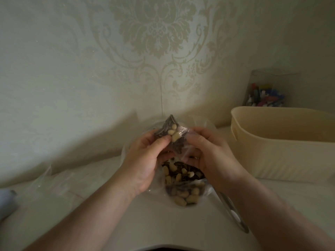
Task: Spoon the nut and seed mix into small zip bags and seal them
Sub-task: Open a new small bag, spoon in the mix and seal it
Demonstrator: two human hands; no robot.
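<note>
Empty zip bags (54,180) lie flat at the left of the pale table (137,225). In the middle, the left hand (145,160) and the right hand (208,153) pinch a small filled bag (172,134) between thumbs and fingers, held above the table, tilted with one corner pointing up toward the patterned wall (154,42). Below it a larger clear bag of nut and seed mix (183,185) lies with its long axis running toward the person. A spoon (233,212) rests just right of it, partly under the right forearm. A cream tub (282,147) and a clear jar (266,91) crowd the right edge.
</note>
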